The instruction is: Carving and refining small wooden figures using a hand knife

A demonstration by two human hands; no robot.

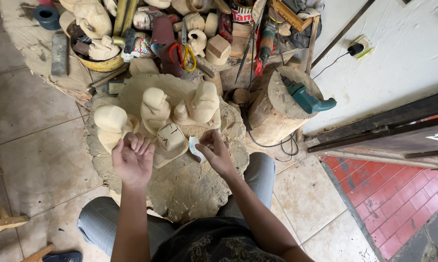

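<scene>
I sit at a round wooden stump [190,189] with several pale unfinished wood carvings on it. My left hand [132,157] is raised palm-up with fingers loosely spread, holding nothing, just beside a carved block marked with dark lines [170,140]. My right hand [215,153] pinches a small whitish piece, maybe sandpaper [194,145], next to the same block. Behind stand a rounded carving [111,123], a taller figure [155,107] and another figure [203,103].
A teal power drill [306,98] lies on a second stump [272,114] at right, its cord running to a wall socket [357,48]. A cluttered bench behind holds scissors [184,53], a yellow bowl [102,63], carvings and tools. Tiled floor surrounds me.
</scene>
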